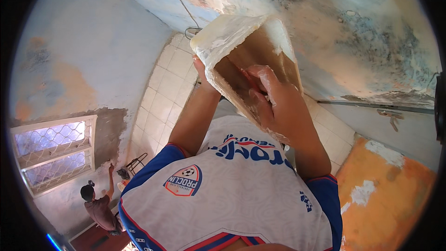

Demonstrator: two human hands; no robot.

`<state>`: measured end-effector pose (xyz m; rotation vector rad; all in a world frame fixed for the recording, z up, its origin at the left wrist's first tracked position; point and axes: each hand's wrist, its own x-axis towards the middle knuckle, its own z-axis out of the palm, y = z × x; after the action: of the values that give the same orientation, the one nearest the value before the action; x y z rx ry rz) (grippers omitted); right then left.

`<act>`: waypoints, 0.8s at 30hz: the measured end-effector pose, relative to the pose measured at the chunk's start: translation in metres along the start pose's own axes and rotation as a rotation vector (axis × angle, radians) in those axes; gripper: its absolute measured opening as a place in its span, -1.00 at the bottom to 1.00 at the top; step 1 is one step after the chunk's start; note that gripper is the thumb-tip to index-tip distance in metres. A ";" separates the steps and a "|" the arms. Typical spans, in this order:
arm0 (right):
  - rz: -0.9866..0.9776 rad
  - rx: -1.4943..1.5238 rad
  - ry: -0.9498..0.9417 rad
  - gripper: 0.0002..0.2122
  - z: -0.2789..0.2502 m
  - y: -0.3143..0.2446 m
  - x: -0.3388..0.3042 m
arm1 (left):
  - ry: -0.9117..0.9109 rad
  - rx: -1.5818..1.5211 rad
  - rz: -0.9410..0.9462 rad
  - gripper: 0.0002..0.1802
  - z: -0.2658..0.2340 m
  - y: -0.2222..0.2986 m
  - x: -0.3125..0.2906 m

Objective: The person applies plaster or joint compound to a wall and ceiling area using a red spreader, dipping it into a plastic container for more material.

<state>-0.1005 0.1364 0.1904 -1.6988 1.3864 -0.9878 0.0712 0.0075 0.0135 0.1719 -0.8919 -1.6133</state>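
A cream-white plastic container (pixel 232 31), cut open and smeared with white plaster, is tilted up in front of my chest with its opening toward me. My left hand (pixel 202 70) grips its left side from outside; most of the fingers are hidden behind the wall. Reaching into the opening, my right hand (pixel 280 96) has white smears on its fingers, which are curled round a slim red object (pixel 251 80). Only a short stretch of that red object shows, so its kind is not clear. The container's inner wall looks brownish in the shade.
A stained, patchy wall (pixel 334 32) rises close ahead. Pale tiles (pixel 160 86) cover the floor below. At the lower left, another person (pixel 102 209) reaches toward the wall by a grilled window (pixel 55 146). A dark metal frame (pixel 137 162) stands nearby. An orange patched surface (pixel 385 195) is at right.
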 end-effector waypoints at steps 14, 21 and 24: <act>0.102 -0.123 -0.008 -0.63 0.116 -0.030 0.131 | -0.066 0.020 -0.196 0.02 -0.145 0.077 0.058; 0.160 -0.188 0.145 -0.69 0.175 -0.031 0.177 | -0.190 0.005 -0.346 0.03 -0.199 0.086 0.095; 0.259 -0.142 0.134 -0.70 0.183 -0.033 0.184 | -0.260 0.010 -0.413 0.03 -0.208 0.083 0.103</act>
<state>0.1005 -0.0279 0.1592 -1.5251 1.7505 -0.8861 0.2263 -0.1760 -0.0423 0.1630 -1.1162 -2.0479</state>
